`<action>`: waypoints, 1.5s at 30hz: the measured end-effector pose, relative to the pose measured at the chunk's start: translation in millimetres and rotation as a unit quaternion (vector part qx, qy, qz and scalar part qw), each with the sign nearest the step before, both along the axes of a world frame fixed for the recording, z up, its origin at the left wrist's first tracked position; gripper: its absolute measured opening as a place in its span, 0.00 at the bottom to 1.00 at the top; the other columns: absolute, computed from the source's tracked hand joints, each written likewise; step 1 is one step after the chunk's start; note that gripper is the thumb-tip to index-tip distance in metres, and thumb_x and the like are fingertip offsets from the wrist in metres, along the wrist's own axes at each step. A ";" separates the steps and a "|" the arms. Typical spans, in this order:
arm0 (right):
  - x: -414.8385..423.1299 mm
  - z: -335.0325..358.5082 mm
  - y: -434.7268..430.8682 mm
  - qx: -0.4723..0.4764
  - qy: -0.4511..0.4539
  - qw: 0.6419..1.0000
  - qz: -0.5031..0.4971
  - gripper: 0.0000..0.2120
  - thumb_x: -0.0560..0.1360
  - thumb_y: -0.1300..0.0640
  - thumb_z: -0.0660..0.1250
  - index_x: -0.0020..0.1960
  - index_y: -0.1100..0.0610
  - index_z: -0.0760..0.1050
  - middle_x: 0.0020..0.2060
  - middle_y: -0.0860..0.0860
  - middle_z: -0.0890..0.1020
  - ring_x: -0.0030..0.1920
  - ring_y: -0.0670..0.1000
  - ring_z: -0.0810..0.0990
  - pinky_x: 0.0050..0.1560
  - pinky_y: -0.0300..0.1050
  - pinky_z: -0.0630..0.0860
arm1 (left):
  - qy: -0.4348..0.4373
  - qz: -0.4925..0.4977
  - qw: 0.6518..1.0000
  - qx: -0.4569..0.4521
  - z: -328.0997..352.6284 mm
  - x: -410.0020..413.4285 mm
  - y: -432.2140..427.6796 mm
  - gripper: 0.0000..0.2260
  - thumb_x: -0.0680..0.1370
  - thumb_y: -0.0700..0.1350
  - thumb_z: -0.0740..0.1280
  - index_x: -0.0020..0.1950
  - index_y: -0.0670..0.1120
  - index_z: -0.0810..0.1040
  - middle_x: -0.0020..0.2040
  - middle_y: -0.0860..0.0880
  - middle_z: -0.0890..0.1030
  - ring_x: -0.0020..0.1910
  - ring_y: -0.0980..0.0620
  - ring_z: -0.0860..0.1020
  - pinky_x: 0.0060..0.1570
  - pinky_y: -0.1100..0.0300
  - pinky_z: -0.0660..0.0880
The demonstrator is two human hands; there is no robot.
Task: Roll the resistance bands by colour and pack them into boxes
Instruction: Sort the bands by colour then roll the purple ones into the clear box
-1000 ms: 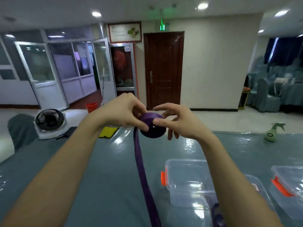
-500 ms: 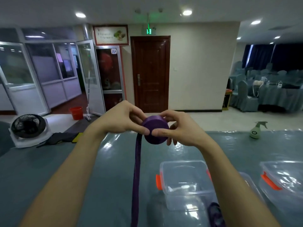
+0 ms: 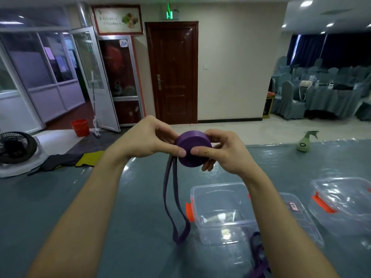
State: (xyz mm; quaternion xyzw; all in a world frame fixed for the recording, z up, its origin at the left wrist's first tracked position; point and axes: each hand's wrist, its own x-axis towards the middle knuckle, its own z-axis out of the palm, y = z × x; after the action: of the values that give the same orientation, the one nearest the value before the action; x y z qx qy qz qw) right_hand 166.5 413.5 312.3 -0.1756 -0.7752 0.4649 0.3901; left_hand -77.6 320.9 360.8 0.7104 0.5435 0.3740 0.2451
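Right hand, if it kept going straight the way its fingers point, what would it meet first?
The right hand points its fingers left across the rolled purple band, which it pinches. Pushed on, they would probably first meet the thumb of the left hand, close by on the roll's face, though depth is unclear.

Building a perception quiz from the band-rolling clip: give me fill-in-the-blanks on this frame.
The left hand and right hand grip a rolled band coloured ____.
The clear box nearest the hands has a latch coloured ____.
The spray bottle stands on the table at the person's ____.
Missing: purple; orange; right.
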 end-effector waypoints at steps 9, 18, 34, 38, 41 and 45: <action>-5.0 -43.2 -4.2 -0.130 0.103 0.986 0.017 0.18 0.76 0.52 0.79 0.63 0.57 0.82 0.52 0.58 0.88 0.35 0.64 0.87 0.34 0.50 0.85 | -0.164 0.065 0.983 0.045 -71.1 7.9 1.7 0.23 0.62 0.59 0.88 0.54 0.55 0.91 0.50 0.50 0.91 0.52 0.50 0.90 0.53 0.61 0.85; 10.2 -77.4 -29.6 -0.017 -0.247 0.969 -0.001 0.21 0.66 0.42 0.87 0.56 0.40 0.84 0.49 0.42 0.88 0.33 0.53 0.89 0.31 0.46 0.84 | 0.177 0.031 0.975 -0.130 -77.1 22.5 -13.8 0.13 0.64 0.51 0.89 0.45 0.55 0.91 0.38 0.55 0.89 0.40 0.55 0.89 0.50 0.44 0.86; 23.8 -101.1 -47.4 -0.187 0.003 0.982 0.002 0.15 0.68 0.54 0.84 0.52 0.59 0.89 0.38 0.63 0.87 0.29 0.62 0.85 0.33 0.49 0.83 | -0.256 0.036 0.966 -0.025 -155.9 25.2 -42.8 0.25 0.61 0.57 0.89 0.55 0.53 0.91 0.52 0.45 0.91 0.53 0.46 0.90 0.53 0.60 0.85; 12.5 -126.2 -48.4 -0.253 0.046 0.966 0.016 0.12 0.70 0.58 0.83 0.52 0.59 0.89 0.40 0.62 0.87 0.30 0.60 0.85 0.33 0.47 0.82 | -0.267 0.064 0.962 -0.011 -160.4 30.3 -40.2 0.25 0.60 0.59 0.89 0.54 0.52 0.91 0.51 0.45 0.91 0.51 0.45 0.90 0.52 0.59 0.85; 15.3 -134.6 -45.0 -0.224 -0.048 0.973 0.037 0.19 0.70 0.53 0.84 0.59 0.54 0.87 0.49 0.57 0.89 0.40 0.63 0.89 0.33 0.48 0.82 | -0.172 0.060 0.982 -0.041 -147.5 21.9 -41.9 0.21 0.62 0.56 0.89 0.52 0.53 0.92 0.47 0.47 0.91 0.47 0.47 0.91 0.50 0.59 0.86; 16.0 -133.3 -41.6 -0.076 -0.268 0.960 -0.040 0.35 0.62 0.39 0.87 0.66 0.41 0.80 0.56 0.42 0.86 0.37 0.51 0.90 0.32 0.45 0.82 | 0.091 0.056 0.990 -0.088 -124.0 23.5 -36.3 0.14 0.66 0.49 0.88 0.50 0.54 0.91 0.41 0.57 0.90 0.42 0.58 0.89 0.48 0.55 0.87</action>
State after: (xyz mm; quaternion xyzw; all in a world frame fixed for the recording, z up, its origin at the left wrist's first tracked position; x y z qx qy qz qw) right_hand 182.5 371.9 179.0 -0.3534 -0.8061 0.4422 0.1724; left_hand -54.1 284.6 236.7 0.6856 0.6334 0.2716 0.2343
